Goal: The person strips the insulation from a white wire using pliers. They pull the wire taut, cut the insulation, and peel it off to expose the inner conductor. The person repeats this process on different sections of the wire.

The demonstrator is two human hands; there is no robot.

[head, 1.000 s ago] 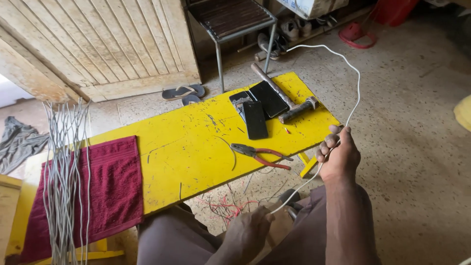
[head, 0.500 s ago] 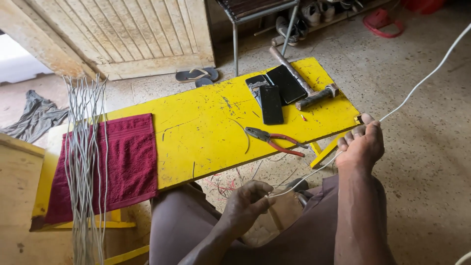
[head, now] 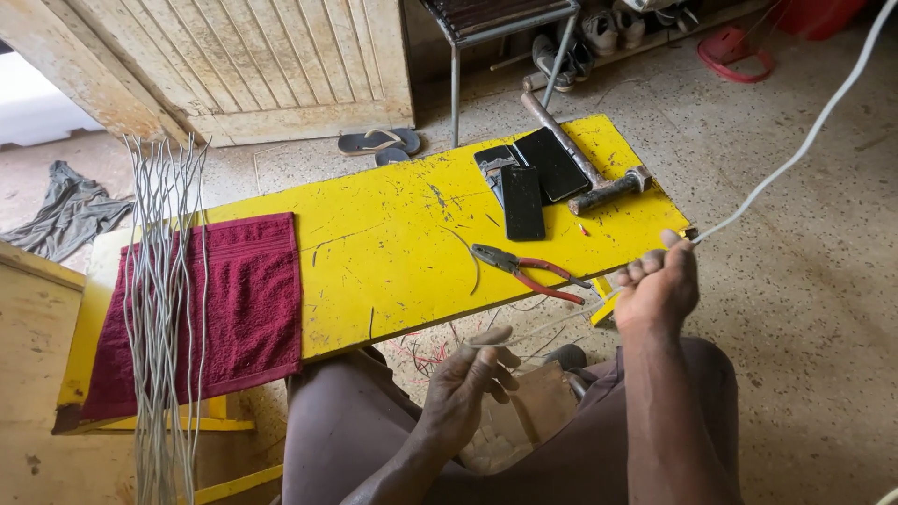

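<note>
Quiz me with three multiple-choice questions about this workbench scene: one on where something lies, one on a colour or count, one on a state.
1. Where do the pliers lie?
A. on the red towel
B. on the yellow bench, near its front edge
C. on the floor

2. How many dark phones lie on the bench?
A. one
B. three
C. five

3. How is the white wire held?
A. by both hands
B. by one hand only
C. by neither hand

Answers:
1 B: the pliers rest on bare yellow board, right of the towel.
2 B: three dark slabs lie beside the hammer.
3 A: the right hand grips it and the left hand pinches its end.
</note>
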